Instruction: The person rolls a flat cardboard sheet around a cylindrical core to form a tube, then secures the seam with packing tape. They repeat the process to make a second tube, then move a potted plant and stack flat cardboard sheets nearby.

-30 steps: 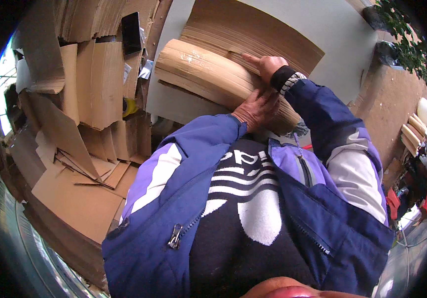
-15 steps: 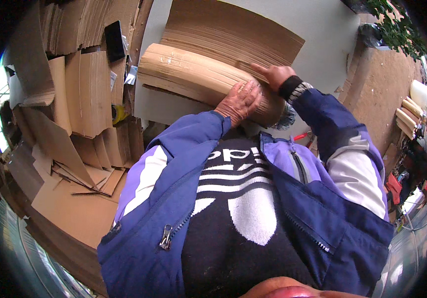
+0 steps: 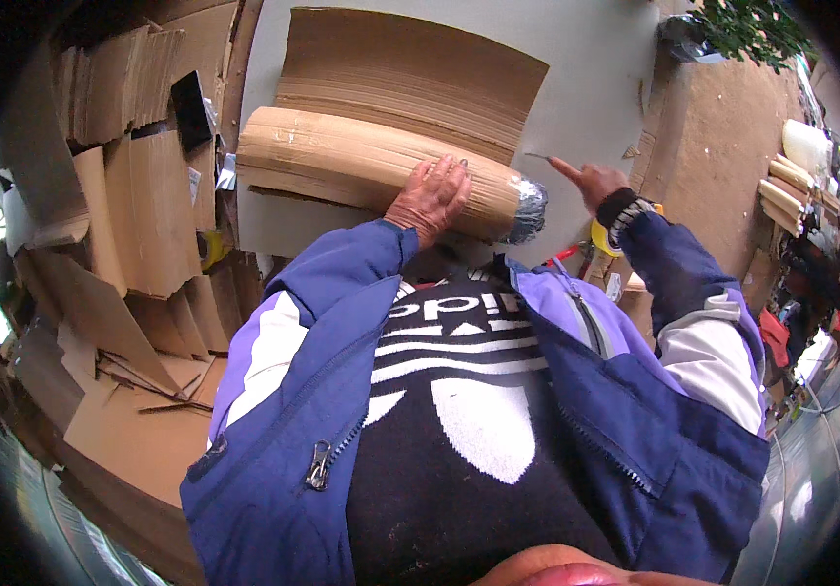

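Observation:
A roll of brown corrugated cardboard (image 3: 342, 156) lies across a pale grey work surface. Its right end shows a core wrapped in shiny silvery plastic (image 3: 531, 207). Behind the roll spreads a creased cardboard sheet (image 3: 410, 78); whether the two are joined is not plain. My left hand (image 3: 431, 198) rests on top of the roll, fingers laid over its curve. Off the roll's right end, my right hand (image 3: 594, 184) is closed around a thin, blade-like tool (image 3: 539, 155), index finger stretched along it. The tool's handle is hidden in my palm.
Stacked cardboard pieces (image 3: 151, 210) crowd the left side, with a dark phone-like slab (image 3: 189, 110) on them. Yellow tape (image 3: 603, 237) and a red-handled tool (image 3: 564, 254) lie near my right sleeve. Green leaves (image 3: 747, 34) hang at the far right.
My right hand has moved off the roll to the right, and the thin tool now shows. My left hand stays on the roll. The view has shifted, uncovering the silvery end.

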### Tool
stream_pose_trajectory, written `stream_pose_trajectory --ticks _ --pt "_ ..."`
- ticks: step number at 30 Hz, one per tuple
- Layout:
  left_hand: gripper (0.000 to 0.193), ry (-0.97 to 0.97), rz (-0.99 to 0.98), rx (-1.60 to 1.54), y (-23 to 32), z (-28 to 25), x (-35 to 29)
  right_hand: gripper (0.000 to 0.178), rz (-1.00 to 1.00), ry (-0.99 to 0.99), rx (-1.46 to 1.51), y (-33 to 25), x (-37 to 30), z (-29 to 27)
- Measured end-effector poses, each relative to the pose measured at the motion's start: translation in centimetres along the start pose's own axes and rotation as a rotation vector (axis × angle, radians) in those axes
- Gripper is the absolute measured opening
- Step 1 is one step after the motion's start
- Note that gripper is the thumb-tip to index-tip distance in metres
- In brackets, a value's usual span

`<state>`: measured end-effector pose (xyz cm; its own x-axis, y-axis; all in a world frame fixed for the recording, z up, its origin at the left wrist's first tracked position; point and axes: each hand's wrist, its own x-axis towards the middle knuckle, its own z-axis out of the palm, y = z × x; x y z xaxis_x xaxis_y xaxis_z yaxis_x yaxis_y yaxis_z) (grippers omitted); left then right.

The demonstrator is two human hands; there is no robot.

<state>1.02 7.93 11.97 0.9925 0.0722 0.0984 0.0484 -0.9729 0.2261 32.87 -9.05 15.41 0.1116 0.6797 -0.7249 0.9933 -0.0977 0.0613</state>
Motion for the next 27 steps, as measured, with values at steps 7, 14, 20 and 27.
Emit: stream_pose_trajectory --ticks 7,14,20,27 --pt "0.054 -0.010 0.010 0.002 0.0 -0.2 0.1 0.070 0.229 0.116 -0.021 1.0 -2.8 5.5" --pt "0.056 -0.026 0.017 0.029 0.0 -0.3 0.2 0.052 0.384 0.393 0.814 -5.8 9.4 2.3" --pt "0.056 -0.041 0.012 -0.008 -0.2 -0.3 0.1 0.047 0.802 0.291 1.500 -6.6 14.6 1.3" --pt "0.060 -0.186 -0.058 -0.034 0.2 -0.2 0.2 0.025 0.065 0.920 1.249 -7.3 11.0 3.3"
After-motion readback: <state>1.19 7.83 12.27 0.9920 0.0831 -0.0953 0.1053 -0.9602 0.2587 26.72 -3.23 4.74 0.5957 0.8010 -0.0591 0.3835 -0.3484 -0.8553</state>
